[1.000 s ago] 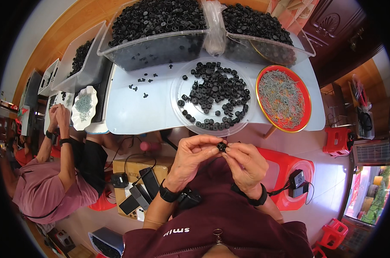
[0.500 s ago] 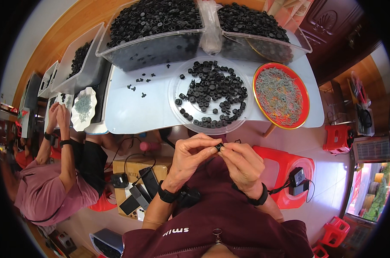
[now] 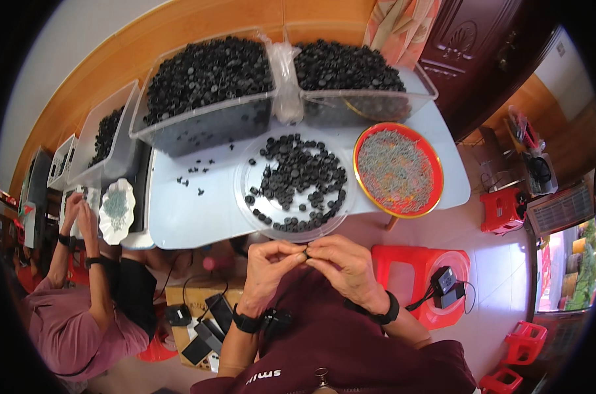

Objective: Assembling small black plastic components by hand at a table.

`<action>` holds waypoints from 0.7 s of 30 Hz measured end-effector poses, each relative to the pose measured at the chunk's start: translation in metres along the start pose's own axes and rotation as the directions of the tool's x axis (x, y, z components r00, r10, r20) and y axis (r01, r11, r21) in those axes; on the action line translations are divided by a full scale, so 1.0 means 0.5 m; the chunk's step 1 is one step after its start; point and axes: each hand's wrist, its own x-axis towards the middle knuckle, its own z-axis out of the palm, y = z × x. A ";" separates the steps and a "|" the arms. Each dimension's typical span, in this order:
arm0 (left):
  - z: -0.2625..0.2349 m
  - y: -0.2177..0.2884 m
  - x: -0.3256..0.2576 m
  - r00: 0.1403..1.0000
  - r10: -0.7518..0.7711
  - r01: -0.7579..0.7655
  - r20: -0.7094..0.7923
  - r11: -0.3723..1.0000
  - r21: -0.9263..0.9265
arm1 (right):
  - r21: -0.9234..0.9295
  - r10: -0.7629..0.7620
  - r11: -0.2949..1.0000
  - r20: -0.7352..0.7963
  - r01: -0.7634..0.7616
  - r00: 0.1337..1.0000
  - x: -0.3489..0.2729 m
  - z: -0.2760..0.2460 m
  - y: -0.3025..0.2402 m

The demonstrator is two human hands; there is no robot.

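Observation:
My left hand [image 3: 266,270] and my right hand [image 3: 348,264] meet just off the table's near edge, thumbs and forefingers pinched together. Between the fingertips is a small black plastic part [image 3: 307,253], mostly covered, so its exact kind cannot be made out. Beyond them on the table stands a clear round tray [image 3: 250,178], with many small black knob-like pieces [image 3: 296,172] heaped in it. To its right, a red plate with a gold rim [image 3: 434,187] bears a pile of thin grey metal pins [image 3: 393,167].
Two clear bins [image 3: 202,131] full of black parts line the back of the table. Loose black pieces [image 3: 193,170] lie left of the tray. A co-worker [image 3: 81,295] sits at left by a white scalloped dish [image 3: 107,226]. A red stool [image 3: 393,259] with cabled devices stands at right.
The view has shifted, so the table sits lower in the picture. My hands remain pinched together, nearer the tray's front edge in view, and the black part is more covered by my fingertips.

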 end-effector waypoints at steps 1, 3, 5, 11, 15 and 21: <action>0.002 -0.001 -0.002 1.000 -0.014 0.014 0.005 0.999 -0.037 | -0.008 -0.020 1.000 -0.007 0.020 1.000 0.001 -0.003 0.000; 0.008 -0.006 -0.003 1.000 -0.011 0.012 0.013 0.998 -0.067 | 0.035 0.042 0.998 0.036 -0.044 0.998 0.001 -0.006 0.003; 0.016 -0.011 -0.003 1.000 -0.015 0.015 -0.010 0.998 -0.064 | 0.040 0.036 0.998 0.035 -0.037 0.999 0.000 -0.008 0.010; 0.030 -0.018 -0.003 1.000 0.011 -0.011 0.000 0.998 -0.060 | 0.010 0.082 0.997 0.078 -0.083 0.994 -0.002 -0.015 0.016; 0.028 -0.027 0.001 0.998 0.048 -0.043 0.050 0.996 -0.083 | -0.002 0.069 0.998 -0.005 -0.069 0.998 0.001 -0.007 0.007; 0.029 -0.032 0.003 0.997 0.049 -0.045 0.065 0.998 -0.052 | -0.021 0.069 0.997 0.028 -0.068 0.997 0.011 -0.012 0.021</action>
